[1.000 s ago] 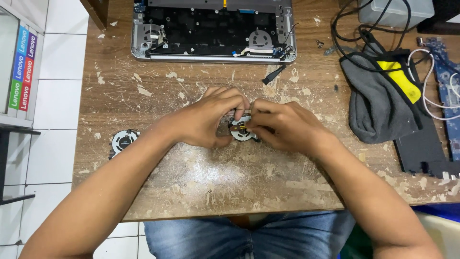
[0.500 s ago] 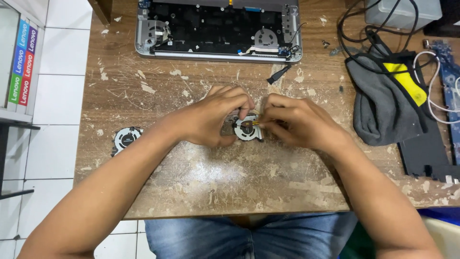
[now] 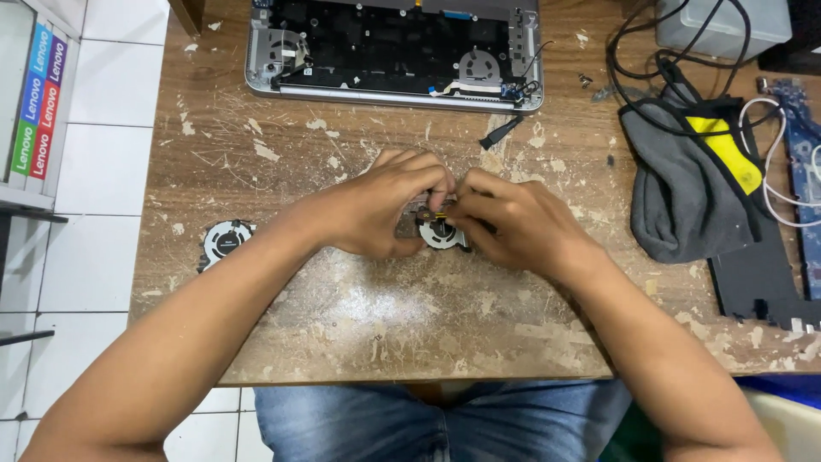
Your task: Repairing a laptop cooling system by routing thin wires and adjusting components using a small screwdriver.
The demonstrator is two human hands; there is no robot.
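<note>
A: Where does the small cooling fan [image 3: 441,233] sit?

B: Near the middle of the wooden table [image 3: 359,334], flat on its worn top, between the two hands. That lets the table bear it while the fingers work at its upper edge.

A: And the hands?

B: The left hand [image 3: 380,210] comes in from nine o'clock and curls over the fan's left side, thumb low against its rim, fingertips bent together at the top. The right hand [image 3: 513,224] comes from three o'clock; its thumb and forefinger pinch something tiny and yellowish at the fan's twelve o'clock edge. What exactly is pinched is too small to tell.

A: Anything else about?

B: A second fan [image 3: 224,241] lies well apart at nine o'clock, untouched. At twelve o'clock, the opened laptop base [image 3: 393,51] shows its insides, one fan seated in it. At two o'clock, a grey pouch [image 3: 684,184] with a yellow patch lies under black cables [image 3: 637,64].
</note>
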